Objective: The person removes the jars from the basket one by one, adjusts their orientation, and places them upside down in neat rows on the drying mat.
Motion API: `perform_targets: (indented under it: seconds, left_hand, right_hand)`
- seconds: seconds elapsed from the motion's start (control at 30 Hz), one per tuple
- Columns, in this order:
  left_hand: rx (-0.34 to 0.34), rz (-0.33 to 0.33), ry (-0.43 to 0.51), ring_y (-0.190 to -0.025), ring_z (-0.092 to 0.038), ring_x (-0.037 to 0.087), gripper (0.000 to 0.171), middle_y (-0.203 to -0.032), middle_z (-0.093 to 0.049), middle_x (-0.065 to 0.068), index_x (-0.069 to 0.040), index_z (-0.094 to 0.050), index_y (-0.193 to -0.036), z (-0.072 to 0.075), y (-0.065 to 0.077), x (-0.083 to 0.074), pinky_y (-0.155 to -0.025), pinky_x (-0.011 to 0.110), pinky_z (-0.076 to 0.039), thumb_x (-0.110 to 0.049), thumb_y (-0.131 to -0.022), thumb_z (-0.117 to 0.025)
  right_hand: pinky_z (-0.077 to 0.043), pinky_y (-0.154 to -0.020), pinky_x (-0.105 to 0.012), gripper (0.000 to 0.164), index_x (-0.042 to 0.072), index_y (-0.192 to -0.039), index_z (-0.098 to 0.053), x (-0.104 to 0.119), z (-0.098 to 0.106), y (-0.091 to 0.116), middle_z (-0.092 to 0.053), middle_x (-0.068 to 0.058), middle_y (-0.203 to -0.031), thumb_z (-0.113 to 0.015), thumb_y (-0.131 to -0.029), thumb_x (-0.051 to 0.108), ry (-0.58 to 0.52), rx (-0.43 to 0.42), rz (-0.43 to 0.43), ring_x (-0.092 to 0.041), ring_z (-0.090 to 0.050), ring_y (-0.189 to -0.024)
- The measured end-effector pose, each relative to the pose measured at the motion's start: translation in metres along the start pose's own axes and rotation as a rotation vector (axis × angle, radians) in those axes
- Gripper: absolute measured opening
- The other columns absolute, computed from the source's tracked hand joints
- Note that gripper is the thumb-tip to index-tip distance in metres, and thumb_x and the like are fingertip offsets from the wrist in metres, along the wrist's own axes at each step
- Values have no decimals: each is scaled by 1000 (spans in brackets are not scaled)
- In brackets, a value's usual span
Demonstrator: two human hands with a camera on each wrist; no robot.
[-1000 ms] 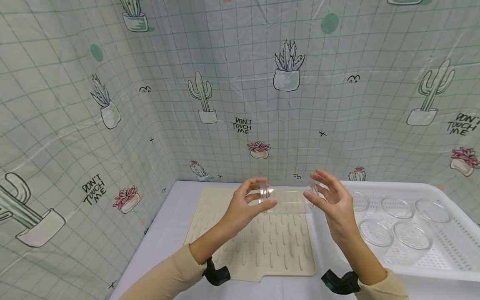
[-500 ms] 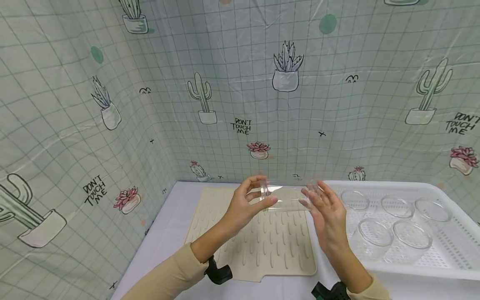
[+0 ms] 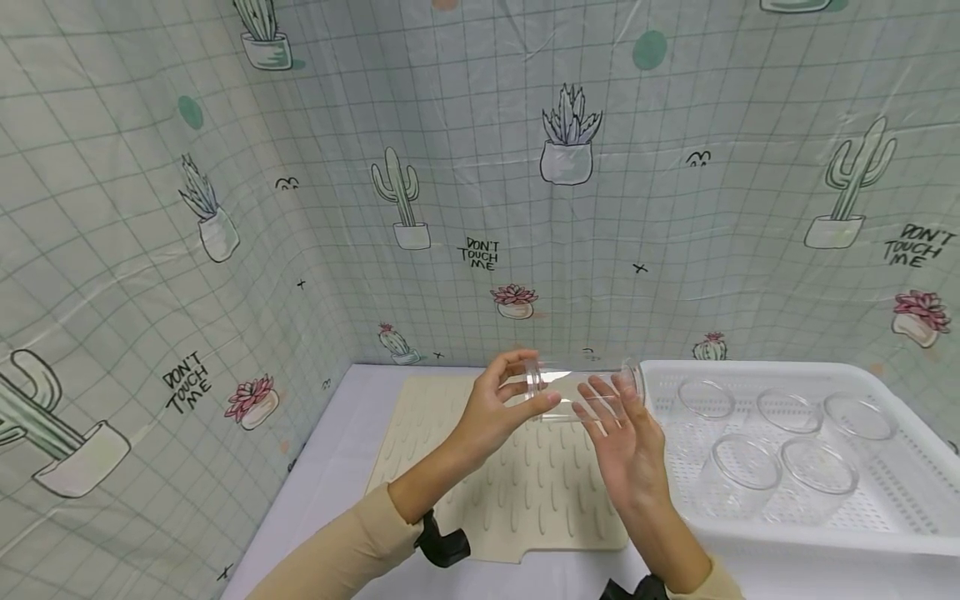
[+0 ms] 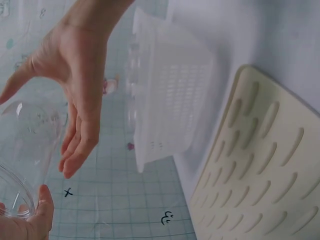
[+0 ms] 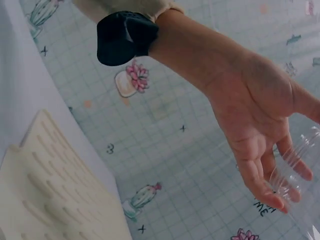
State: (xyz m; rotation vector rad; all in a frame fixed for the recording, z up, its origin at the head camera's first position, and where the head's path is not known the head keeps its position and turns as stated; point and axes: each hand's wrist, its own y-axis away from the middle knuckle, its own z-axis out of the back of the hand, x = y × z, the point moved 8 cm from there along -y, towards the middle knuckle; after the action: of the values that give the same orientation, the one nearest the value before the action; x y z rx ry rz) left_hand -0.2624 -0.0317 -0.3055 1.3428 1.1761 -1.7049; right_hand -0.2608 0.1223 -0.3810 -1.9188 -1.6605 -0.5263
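A clear, see-through jar (image 3: 564, 380) is held on its side above the mat, with ringed rims at both ends. My left hand (image 3: 497, 410) grips its left end, thumb toward me and fingers around the far side. Beside the jar's right part is my right hand (image 3: 626, 454), palm turned up and fingers extended along the wall. In the left wrist view, the right hand (image 4: 82, 70) spreads its thumb away from the fingers near the jar (image 4: 32, 132). The right wrist view shows the right hand's fingers overlapping the jar's rim; firm contact cannot be told.
A beige ridged drying mat (image 3: 517, 508) lies on the white table beneath the hands. At right, a white perforated basket (image 3: 885, 508) holds several similar clear jars (image 3: 817, 479). A cactus-print curtain (image 3: 465, 108) hangs behind and at the left.
My right hand has moved from the jar's right end, leftward and down along its side, turning palm up with fingers straightened. The left hand keeps its grip almost in place.
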Motion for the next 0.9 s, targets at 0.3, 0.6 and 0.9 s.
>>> perform_targets:
  seconds: [0.3, 0.6, 0.9]
  left_hand:
    - [-2, 14, 10, -118, -47, 32, 53, -133, -38, 19, -6, -40, -131, -1, -3, 7, -83, 33, -49, -8, -84, -65]
    - [-19, -1, 41, -117, -49, 29, 55, -132, -41, 13, -14, -43, -131, 6, -12, 34, -82, 33, -50, -12, -82, -69]
    - [-20, -1, 42, -115, -51, 22, 57, -129, -44, 11, -17, -45, -130, 8, -13, 41, -83, 34, -50, -22, -80, -73]
  right_hand:
    - [-26, -107, -42, 56, 8, -137, -22, -10, -1, 0, -27, -17, -140, -52, -93, 27, -197, -35, -34, -32, -26, -132]
    - [-26, -107, -42, 56, 13, -137, -22, -20, -4, 1, -14, -15, -147, -53, -92, 25, -365, -44, -108, -28, -25, -134]
    - [-23, -108, -42, 57, 16, -139, -21, -22, -1, 0, -23, -11, -144, -52, -93, 25, -343, -72, -118, -26, -26, -134]
